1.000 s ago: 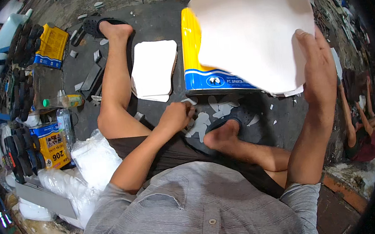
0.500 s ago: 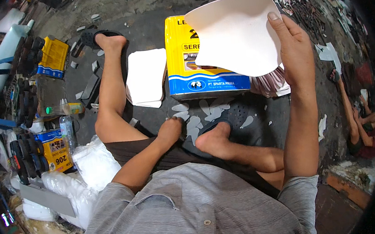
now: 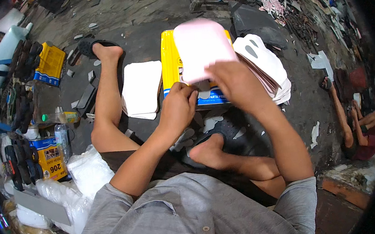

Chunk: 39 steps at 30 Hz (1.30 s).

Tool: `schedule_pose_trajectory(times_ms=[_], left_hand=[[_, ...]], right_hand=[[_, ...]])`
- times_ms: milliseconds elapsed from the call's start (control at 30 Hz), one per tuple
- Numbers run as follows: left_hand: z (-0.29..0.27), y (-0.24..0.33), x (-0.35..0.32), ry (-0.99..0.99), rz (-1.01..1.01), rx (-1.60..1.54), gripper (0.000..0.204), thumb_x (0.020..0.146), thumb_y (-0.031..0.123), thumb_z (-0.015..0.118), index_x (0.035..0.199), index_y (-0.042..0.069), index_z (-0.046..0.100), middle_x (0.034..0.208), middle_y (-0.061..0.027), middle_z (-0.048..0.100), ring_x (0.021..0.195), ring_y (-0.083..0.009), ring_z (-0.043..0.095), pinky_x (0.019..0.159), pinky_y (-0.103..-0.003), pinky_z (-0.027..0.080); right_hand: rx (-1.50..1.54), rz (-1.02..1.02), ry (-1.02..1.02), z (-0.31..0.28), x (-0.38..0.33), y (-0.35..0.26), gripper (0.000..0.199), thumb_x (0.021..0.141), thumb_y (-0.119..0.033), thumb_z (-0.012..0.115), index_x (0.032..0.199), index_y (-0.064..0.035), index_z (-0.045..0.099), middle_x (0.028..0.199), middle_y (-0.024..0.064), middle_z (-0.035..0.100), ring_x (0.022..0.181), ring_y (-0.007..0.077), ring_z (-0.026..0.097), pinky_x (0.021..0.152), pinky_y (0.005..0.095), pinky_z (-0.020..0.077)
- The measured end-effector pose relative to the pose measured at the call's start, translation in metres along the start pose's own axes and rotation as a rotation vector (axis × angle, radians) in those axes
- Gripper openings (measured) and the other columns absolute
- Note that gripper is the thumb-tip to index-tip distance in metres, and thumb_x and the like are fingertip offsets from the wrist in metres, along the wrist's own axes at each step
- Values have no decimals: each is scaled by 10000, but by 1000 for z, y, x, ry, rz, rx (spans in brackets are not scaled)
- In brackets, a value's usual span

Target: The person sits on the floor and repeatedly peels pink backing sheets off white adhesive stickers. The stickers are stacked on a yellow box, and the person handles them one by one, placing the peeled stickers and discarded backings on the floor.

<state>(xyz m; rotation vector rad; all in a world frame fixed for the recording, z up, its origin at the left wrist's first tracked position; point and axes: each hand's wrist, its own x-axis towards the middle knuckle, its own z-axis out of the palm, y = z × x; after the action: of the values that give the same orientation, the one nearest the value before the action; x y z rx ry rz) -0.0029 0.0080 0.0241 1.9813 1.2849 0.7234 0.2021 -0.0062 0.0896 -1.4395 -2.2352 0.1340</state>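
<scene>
A pale pink sheet (image 3: 201,46) with rounded corners, blurred by motion, is over the yellow and blue tin (image 3: 168,52). At its lower right edge, my right hand (image 3: 236,83) has closed fingers on it, partly smeared. My left hand (image 3: 177,106) is closed by the sheet's lower left corner, its fingertips pinching what looks like a thin grey oval piece (image 3: 203,91). To the right of the tin, a fanned stack of white sheets (image 3: 268,63) has two grey ovals on top. A neater stack of white sheets (image 3: 141,87) lies to the left.
Loose grey oval pieces (image 3: 212,123) lie on the dark floor near my foot in a dark clog (image 3: 226,131). Plastic-wrapped white bundles (image 3: 87,170), bottles (image 3: 60,118) and more yellow tins (image 3: 49,62) are at left. Another person (image 3: 363,133) sits at far right.
My right hand has brought the raised sheet down and left over the tin; its pink side now shows. My left hand has risen from the grey pieces on the floor to the tin.
</scene>
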Motion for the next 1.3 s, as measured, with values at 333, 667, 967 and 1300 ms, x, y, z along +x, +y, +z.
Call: schedule_pose_trajectory(times_ms=[333,667,967,1300], left_hand=[[3,-9,-12,34,167,90,233,929,184,753,1083,12,785,1083,-204,687,981,-402,671,887,-474,546],[3,-9,-12,34,142,-25,213,929,117,727,1098,-6,770,1065,-181,659,997,-374,658,891,-449,535],[3,-13,-12,38,167,-32,219,929,105,720,1115,2,776,1052,-172,661,987,-370,661,889,-442,537],[-2,-18,-11,19,144,-43,218,933,96,711,1121,8,779,1071,-172,681,981,-378,668,896,-451,541]], right_hand=[[62,188,-124,17,-40,-11,310,868,-240,809,1097,-56,710,993,111,702,1020,334,653,862,417,535],[-13,353,-209,46,-62,-14,521,904,-404,786,1332,-128,678,844,148,736,751,362,726,650,444,571],[76,268,-149,43,-39,6,376,938,-403,732,1016,-38,776,904,175,760,805,386,737,727,480,589],[217,603,-202,20,-43,-44,316,910,-357,784,914,-42,762,632,129,656,551,317,647,571,408,511]])
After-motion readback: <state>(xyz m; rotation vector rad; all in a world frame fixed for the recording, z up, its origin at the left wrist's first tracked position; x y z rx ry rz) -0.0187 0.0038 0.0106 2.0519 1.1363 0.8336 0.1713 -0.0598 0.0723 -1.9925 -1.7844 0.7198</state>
